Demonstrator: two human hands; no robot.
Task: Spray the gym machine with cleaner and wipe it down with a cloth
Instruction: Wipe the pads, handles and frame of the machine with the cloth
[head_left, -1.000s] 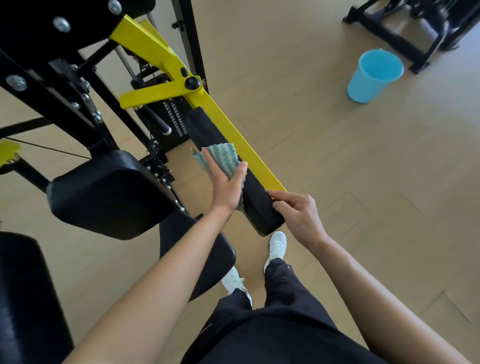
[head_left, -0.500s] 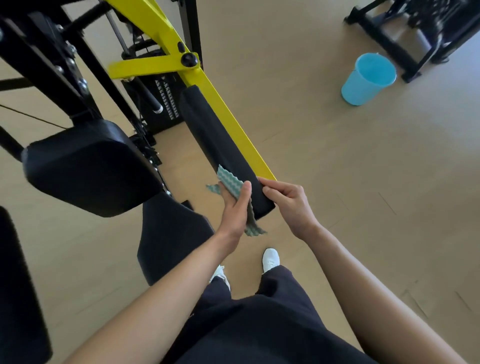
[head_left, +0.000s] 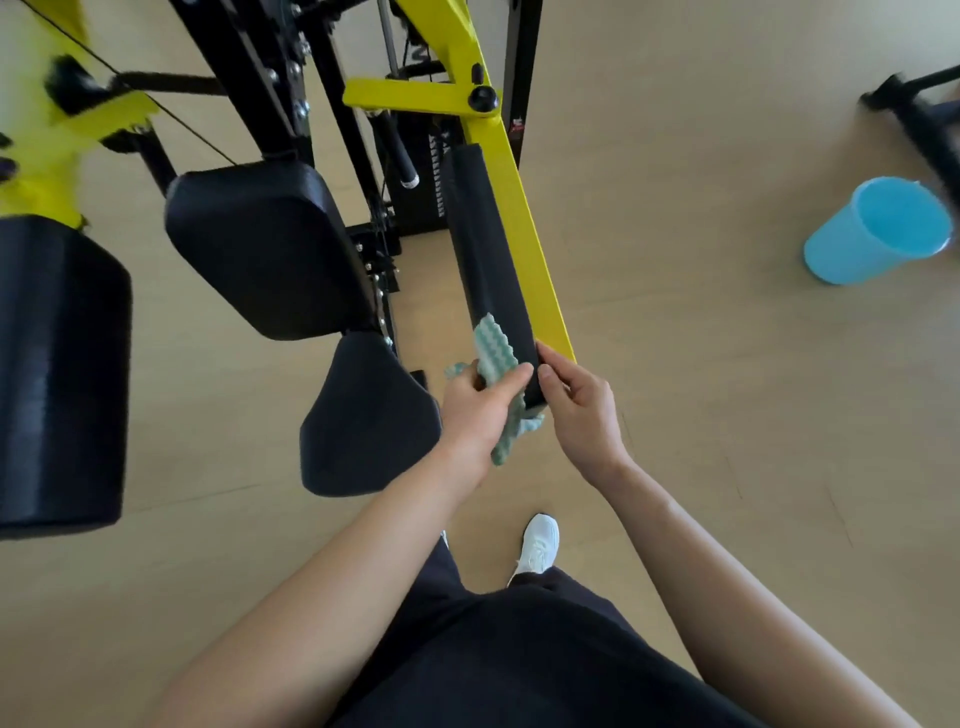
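- A person wipes a gym machine (head_left: 322, 104), seen from above over both bare forearms and dark trousers.
- The left hand (head_left: 480, 410) grips a green-and-white wavy cloth (head_left: 494, 349), its fingers curled around the fabric and its thumb pressing it against the lower end of a long black pad (head_left: 483, 249).
- The cloth lies on the left side of the pad near its bottom end, with a loose tail hanging below the hand.
- The right hand (head_left: 582, 415) grasps the bottom end of the same pad from the other side, with its thumb and fingers closed on it.
- The pad runs along a slanted yellow arm (head_left: 524, 218) of the machine and touches it along its length.
- Three black cushions (head_left: 265, 249) sit to the left of the pad, apart from it.
- A light blue bucket (head_left: 878, 231) stands on the pale wooden floor (head_left: 675, 364), well off to the right.
- One white shoe (head_left: 540, 545) shows on the floor below the hands.
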